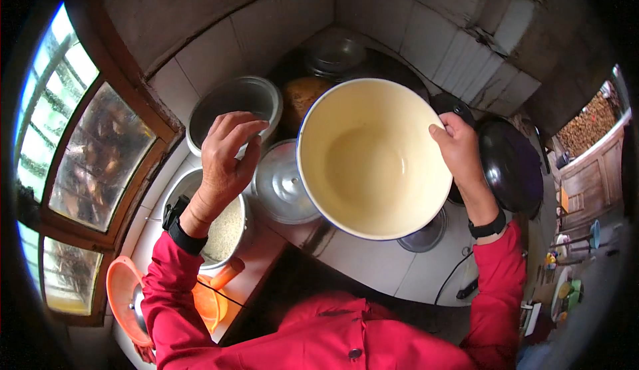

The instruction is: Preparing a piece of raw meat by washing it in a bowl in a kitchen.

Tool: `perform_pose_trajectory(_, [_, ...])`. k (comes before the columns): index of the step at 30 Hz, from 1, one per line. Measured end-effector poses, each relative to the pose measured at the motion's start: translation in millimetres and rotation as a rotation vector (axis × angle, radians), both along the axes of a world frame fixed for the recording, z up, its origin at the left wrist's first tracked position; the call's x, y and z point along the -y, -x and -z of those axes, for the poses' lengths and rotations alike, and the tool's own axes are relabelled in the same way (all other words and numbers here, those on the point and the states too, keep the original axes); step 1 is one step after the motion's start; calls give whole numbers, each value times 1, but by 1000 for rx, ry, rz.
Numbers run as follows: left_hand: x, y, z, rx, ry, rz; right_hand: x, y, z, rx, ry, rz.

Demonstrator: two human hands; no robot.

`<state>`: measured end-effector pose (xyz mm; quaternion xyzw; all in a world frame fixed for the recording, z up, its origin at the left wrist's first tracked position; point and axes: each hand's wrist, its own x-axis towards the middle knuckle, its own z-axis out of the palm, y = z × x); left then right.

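My right hand (457, 145) grips the right rim of a large cream enamel basin (377, 158) with a blue edge. The basin is held up over the tiled counter, its inside turned towards me and bare apart from a small shine. My left hand (232, 148) is raised to the left of the basin, fingers apart and curved, holding nothing. Beneath that hand stand a deep grey metal pot (274, 101) and, nearer me, a metal pot (243, 230) with pale grains that look like rice. A round aluminium lid (282, 185) lies partly hidden behind the basin.
An orange plastic ladle (207, 302) and an orange basin (117, 282) sit at the near left, by the window (100, 155). A black wok (511, 165) leans at the right. A black cable (452, 275) runs across the white counter tiles (364, 262). Tiled walls meet behind.
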<state>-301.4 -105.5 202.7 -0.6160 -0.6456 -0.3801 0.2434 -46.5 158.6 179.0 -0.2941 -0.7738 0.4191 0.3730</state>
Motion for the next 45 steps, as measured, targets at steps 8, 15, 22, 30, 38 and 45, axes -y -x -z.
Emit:
perform_pose_trajectory(8, [-21, -82, -1, 19, 149, 206, 52, -122, 32, -16, 37, 131])
perform_pose_trajectory(15, [-43, -151, 40, 176, 285, 286, 105, -210, 67, 9, 134, 256])
perform_pose_trajectory(22, [-80, -207, 108, 182, 500, 394, 132, -292, 114, 34, 185, 361])
perform_pose_trajectory(30, [-138, -248, 168, 177, 672, 361, 145, -328, 135, 79, 235, 512])
perform_pose_trajectory(38, [-178, -264, 197, 125, 769, 293, 145, -339, 140, 121, 224, 597])
perform_pose_trajectory(45, [-193, -277, 208, 20, 720, 355, 143, -348, 154, 55, 269, 664])
